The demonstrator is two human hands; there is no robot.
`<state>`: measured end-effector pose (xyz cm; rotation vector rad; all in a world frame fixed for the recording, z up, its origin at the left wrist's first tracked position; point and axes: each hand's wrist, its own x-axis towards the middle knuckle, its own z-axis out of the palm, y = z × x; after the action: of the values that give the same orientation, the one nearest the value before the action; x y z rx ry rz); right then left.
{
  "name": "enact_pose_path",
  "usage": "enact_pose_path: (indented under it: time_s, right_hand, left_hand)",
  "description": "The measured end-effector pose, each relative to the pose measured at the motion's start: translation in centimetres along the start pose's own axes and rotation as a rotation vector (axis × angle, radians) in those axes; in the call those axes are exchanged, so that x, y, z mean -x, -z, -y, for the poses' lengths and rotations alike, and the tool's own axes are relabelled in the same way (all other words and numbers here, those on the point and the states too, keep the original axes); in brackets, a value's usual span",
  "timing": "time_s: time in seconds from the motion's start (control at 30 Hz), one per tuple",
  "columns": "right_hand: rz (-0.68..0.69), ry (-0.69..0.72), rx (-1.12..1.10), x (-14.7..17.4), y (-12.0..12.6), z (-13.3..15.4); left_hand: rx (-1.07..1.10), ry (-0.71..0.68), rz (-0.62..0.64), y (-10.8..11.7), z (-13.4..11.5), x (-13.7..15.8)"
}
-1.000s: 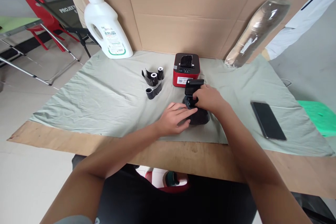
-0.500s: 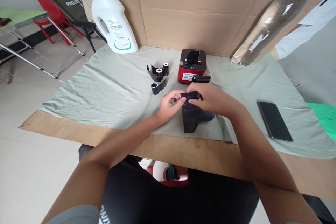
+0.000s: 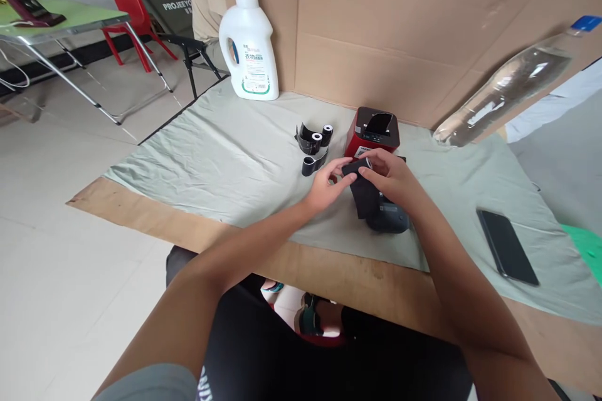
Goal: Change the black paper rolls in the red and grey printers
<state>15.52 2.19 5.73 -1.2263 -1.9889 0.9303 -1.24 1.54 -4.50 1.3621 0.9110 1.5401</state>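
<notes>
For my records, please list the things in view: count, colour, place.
held roll: 1, black, centre
red device: 1, red/black, behind held roll
loose rolls: 3, black, left of red device
low device: 1, dark, below held roll
phone: 1, black, right
jug: 1, white, back left
bottle: 1, clear, back right
cardboard: 1, brown, back
tabletop: 1, brown, foreground
cloth: 1, greyish, on tabletop
chairs: 2, red, dark, background left
side table: 1, green, far left
item: 1, green, right edge
left hand: 1, holding roll
right hand: 1, holding roll
</notes>
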Motion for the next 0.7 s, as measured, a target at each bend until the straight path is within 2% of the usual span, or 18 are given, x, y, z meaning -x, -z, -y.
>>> enact_pose_path:
  time_s: [0.07,0.2,0.33,0.5,0.7]
  right_hand:
    - [0.012,0.027,0.022,0.2,0.1,-0.1]
    - [0.030,-0.056,-0.004,0.6,0.2,-0.3]
    - [0.036,0.009,0.030,0.7,0.1,-0.8]
    - [0.014,-0.069,-0.052,0.7,0.0,-1.2]
    - [0.020,-0.021,-0.063,0.6,0.1,-1.7]
  left_hand:
    - [0.044,0.043,0.024,0.0,0.1,-0.1]
    - [0.099,0.043,0.030,-0.1,0.2,-0.1]
    - [0.083,0.082,0.060,-0.1,0.4,-0.2]
    - [0.128,0.001,0.039,-0.1,0.9,-0.4]
    - [0.097,-0.075,0.055,-0.3,1.2,-0.4]
